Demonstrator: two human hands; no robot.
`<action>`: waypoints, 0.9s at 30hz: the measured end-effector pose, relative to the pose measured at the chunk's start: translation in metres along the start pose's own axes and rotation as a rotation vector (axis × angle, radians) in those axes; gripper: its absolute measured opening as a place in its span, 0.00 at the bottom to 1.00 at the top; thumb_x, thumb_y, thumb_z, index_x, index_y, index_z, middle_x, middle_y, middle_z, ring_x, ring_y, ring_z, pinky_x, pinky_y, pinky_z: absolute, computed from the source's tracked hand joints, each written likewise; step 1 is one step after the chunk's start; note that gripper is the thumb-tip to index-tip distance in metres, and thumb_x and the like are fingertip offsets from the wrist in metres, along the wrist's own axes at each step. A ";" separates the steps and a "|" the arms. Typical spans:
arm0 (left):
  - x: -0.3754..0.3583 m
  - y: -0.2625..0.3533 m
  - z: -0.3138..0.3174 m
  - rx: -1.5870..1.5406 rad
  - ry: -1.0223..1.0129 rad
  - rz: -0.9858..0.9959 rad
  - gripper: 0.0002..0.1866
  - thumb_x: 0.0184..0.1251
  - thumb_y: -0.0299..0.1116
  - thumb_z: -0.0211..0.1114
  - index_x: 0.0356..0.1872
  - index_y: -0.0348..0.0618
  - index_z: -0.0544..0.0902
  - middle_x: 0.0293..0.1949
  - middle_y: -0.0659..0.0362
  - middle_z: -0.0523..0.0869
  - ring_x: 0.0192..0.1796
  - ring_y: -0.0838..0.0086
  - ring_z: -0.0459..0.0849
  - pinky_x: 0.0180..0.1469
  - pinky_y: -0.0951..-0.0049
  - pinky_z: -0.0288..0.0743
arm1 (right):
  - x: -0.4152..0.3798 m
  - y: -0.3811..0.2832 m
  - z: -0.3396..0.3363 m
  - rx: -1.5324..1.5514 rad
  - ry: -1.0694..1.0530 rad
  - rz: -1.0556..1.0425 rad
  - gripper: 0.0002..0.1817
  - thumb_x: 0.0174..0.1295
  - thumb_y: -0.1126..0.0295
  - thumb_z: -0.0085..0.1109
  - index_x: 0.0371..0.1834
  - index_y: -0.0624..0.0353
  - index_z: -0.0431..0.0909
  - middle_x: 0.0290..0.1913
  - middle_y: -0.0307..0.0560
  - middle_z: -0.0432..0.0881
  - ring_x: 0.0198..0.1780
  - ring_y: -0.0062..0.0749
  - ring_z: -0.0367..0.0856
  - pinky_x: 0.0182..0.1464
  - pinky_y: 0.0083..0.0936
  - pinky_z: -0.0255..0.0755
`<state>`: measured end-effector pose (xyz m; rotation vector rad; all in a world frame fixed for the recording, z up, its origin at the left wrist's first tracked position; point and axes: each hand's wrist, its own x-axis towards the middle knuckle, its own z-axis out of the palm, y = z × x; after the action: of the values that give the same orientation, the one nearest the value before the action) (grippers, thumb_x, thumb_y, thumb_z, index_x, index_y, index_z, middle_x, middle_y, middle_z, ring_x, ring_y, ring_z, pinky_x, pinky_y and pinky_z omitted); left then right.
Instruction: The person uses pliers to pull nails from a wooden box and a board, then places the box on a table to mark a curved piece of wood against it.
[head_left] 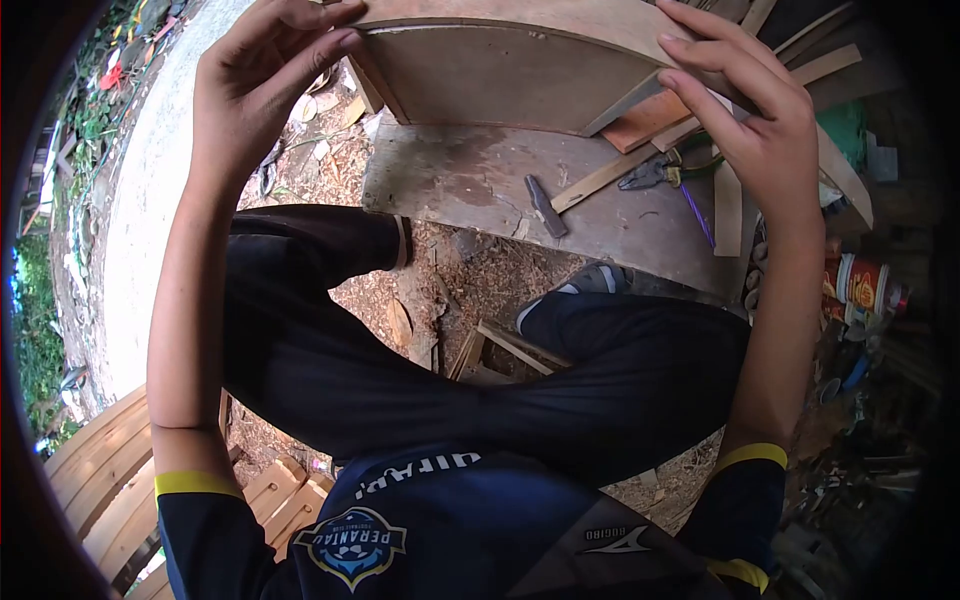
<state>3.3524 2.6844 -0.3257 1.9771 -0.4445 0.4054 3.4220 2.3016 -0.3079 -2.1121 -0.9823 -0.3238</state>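
A wooden box frame point(490, 80) with a flat back panel stands on the workbench in front of me. Along its top edge runs a pale wooden board point(500, 12), which looks curved through the lens. My left hand point(275, 60) pinches the left end of this board between thumb and fingers. At the opposite end, my right hand point(750, 100) grips the board with its fingertips, the fingers somewhat apart. The top of the frame is cut off by the view.
On the worn workbench point(450, 185) lie a hammer point(545, 205), pliers point(645, 175), a purple pencil-like stick point(697, 213) and wood strips. Wood shavings point(440, 260) cover the ground. A slatted wooden seat point(110, 450) is at left; a red-and-white tub point(862, 283) is at right.
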 end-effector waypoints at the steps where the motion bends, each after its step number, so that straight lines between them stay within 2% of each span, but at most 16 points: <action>1: -0.001 -0.007 -0.004 -0.014 -0.015 0.009 0.02 0.78 0.18 0.66 0.45 0.34 0.85 0.73 0.43 0.80 0.71 0.64 0.83 0.73 0.63 0.81 | 0.001 0.000 0.001 0.002 0.003 0.002 0.12 0.58 0.80 0.75 0.46 0.66 0.91 0.52 0.56 0.89 0.53 0.47 0.89 0.54 0.36 0.81; 3: 0.001 -0.013 -0.003 -0.015 -0.011 0.044 0.03 0.78 0.17 0.65 0.46 0.33 0.85 0.73 0.43 0.80 0.72 0.64 0.83 0.73 0.63 0.81 | 0.005 -0.002 0.002 -0.231 0.057 -0.266 0.12 0.57 0.81 0.76 0.45 0.68 0.90 0.54 0.57 0.89 0.55 0.47 0.90 0.55 0.36 0.82; 6: -0.001 -0.017 0.000 -0.003 0.002 0.100 0.05 0.78 0.16 0.64 0.48 0.32 0.84 0.73 0.42 0.80 0.72 0.64 0.82 0.73 0.63 0.80 | 0.007 -0.013 -0.002 -0.371 0.022 -0.341 0.11 0.56 0.82 0.76 0.43 0.68 0.90 0.51 0.57 0.91 0.54 0.46 0.91 0.55 0.37 0.83; 7: -0.002 -0.017 0.001 0.008 0.005 0.120 0.06 0.78 0.16 0.64 0.50 0.32 0.84 0.73 0.41 0.80 0.72 0.63 0.82 0.73 0.63 0.80 | 0.006 0.020 0.004 -0.370 0.025 -0.342 0.11 0.56 0.82 0.76 0.43 0.68 0.90 0.51 0.57 0.91 0.54 0.46 0.91 0.55 0.37 0.83; 8: -0.005 -0.017 0.002 0.011 0.002 0.123 0.06 0.78 0.16 0.64 0.50 0.32 0.84 0.73 0.41 0.80 0.72 0.63 0.82 0.73 0.63 0.80 | 0.004 0.080 0.017 -0.294 0.037 -0.428 0.10 0.56 0.82 0.76 0.42 0.69 0.90 0.49 0.56 0.91 0.53 0.46 0.91 0.55 0.37 0.84; 9: -0.008 -0.017 0.003 0.024 0.015 0.119 0.06 0.78 0.16 0.63 0.51 0.31 0.85 0.73 0.41 0.80 0.72 0.63 0.82 0.74 0.63 0.80 | 0.003 0.112 0.023 -0.220 0.050 -0.513 0.10 0.55 0.83 0.76 0.41 0.69 0.89 0.47 0.56 0.91 0.53 0.45 0.91 0.54 0.37 0.84; 10: -0.011 -0.018 0.004 0.035 0.028 0.115 0.07 0.78 0.15 0.63 0.52 0.31 0.85 0.73 0.41 0.79 0.72 0.63 0.82 0.74 0.62 0.79 | 0.002 0.081 0.018 -0.222 0.053 -0.513 0.10 0.55 0.83 0.76 0.41 0.69 0.89 0.47 0.56 0.91 0.53 0.45 0.91 0.54 0.37 0.84; 11: -0.012 -0.021 0.004 0.007 0.016 0.147 0.09 0.79 0.14 0.62 0.54 0.30 0.85 0.73 0.41 0.79 0.73 0.63 0.81 0.75 0.62 0.79 | 0.002 0.021 0.011 -0.241 0.071 -0.368 0.09 0.55 0.83 0.76 0.40 0.69 0.89 0.46 0.56 0.91 0.52 0.45 0.91 0.54 0.36 0.84; 12: -0.012 -0.021 0.004 0.004 0.012 0.150 0.09 0.79 0.14 0.62 0.54 0.30 0.85 0.73 0.41 0.79 0.73 0.63 0.81 0.75 0.62 0.79 | 0.000 -0.011 0.007 -0.260 0.088 -0.222 0.09 0.56 0.83 0.76 0.40 0.69 0.89 0.45 0.56 0.91 0.52 0.45 0.91 0.54 0.35 0.84; 15: -0.012 -0.020 0.004 -0.016 0.024 0.094 0.08 0.79 0.14 0.62 0.53 0.30 0.84 0.74 0.41 0.78 0.74 0.62 0.80 0.76 0.61 0.78 | 0.001 0.001 0.005 -0.092 0.103 -0.287 0.09 0.56 0.83 0.77 0.40 0.69 0.89 0.46 0.56 0.91 0.52 0.46 0.91 0.53 0.35 0.84; 19: -0.013 -0.021 0.005 -0.013 0.025 0.121 0.06 0.79 0.14 0.61 0.50 0.30 0.83 0.74 0.41 0.78 0.75 0.61 0.79 0.76 0.59 0.78 | -0.002 -0.005 0.006 -0.156 0.129 -0.251 0.10 0.56 0.82 0.78 0.41 0.69 0.89 0.46 0.57 0.92 0.52 0.46 0.91 0.54 0.35 0.84; 25: -0.013 -0.019 0.010 0.051 0.025 0.192 0.05 0.79 0.15 0.62 0.49 0.32 0.81 0.74 0.40 0.78 0.76 0.60 0.78 0.77 0.58 0.77 | -0.005 0.010 0.002 -0.049 0.133 -0.238 0.09 0.60 0.81 0.77 0.42 0.69 0.89 0.47 0.55 0.92 0.53 0.45 0.91 0.54 0.35 0.84; 27: -0.015 -0.014 0.014 0.060 0.029 0.212 0.05 0.79 0.15 0.62 0.50 0.33 0.80 0.74 0.40 0.78 0.76 0.59 0.77 0.77 0.57 0.76 | -0.004 0.012 -0.005 0.046 0.031 -0.196 0.08 0.62 0.80 0.75 0.43 0.69 0.88 0.52 0.55 0.90 0.56 0.44 0.89 0.55 0.36 0.83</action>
<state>3.3470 2.6797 -0.3489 1.9854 -0.6330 0.5862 3.4286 2.2907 -0.3127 -1.9674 -1.1706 -0.4266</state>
